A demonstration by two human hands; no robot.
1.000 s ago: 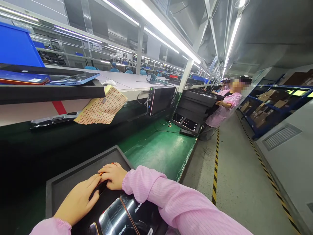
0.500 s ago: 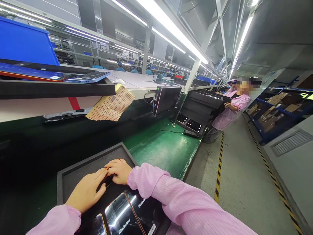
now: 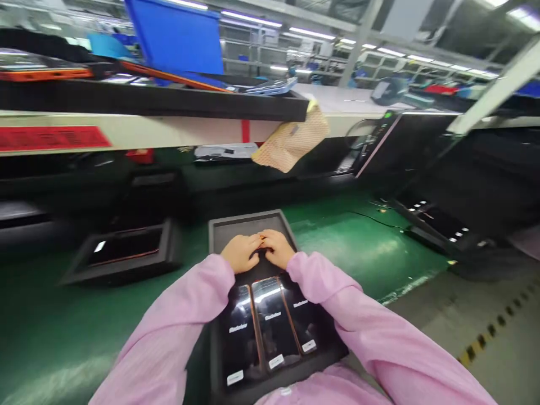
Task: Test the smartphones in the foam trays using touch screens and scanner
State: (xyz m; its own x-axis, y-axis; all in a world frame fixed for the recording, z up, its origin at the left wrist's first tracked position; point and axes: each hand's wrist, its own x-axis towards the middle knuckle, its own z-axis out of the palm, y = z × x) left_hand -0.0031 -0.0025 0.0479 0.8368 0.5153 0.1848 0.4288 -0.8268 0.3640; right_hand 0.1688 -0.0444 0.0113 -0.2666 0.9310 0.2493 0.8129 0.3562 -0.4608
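Observation:
Over the upper half of a black tray [image 3: 245,218], my left hand [image 3: 241,253] and my right hand [image 3: 276,247] meet fingertip to fingertip. Both are closed around what looks like an orange-edged phone [image 3: 262,241]; only a sliver shows, the rest is hidden by my fingers. Below them in the tray, a left phone [image 3: 240,351], a middle phone [image 3: 276,334] and a right phone [image 3: 304,320] lie face up in a row. They have glossy dark screens, white lettering and a small white label near the bottom.
A second tray [image 3: 169,247] with a dark phone stands left on the green bench [image 3: 337,225]. Above runs a white shelf [image 3: 169,130] with a long black tray [image 3: 189,100] of phones and a hanging yellow dotted sheet [image 3: 295,140]. A monitor [image 3: 392,140] and black trays stand right.
My view has swung left and down, bringing the second tray into sight and losing the co-worker in pink. My hands stay together at the tray; the phones there show more fully.

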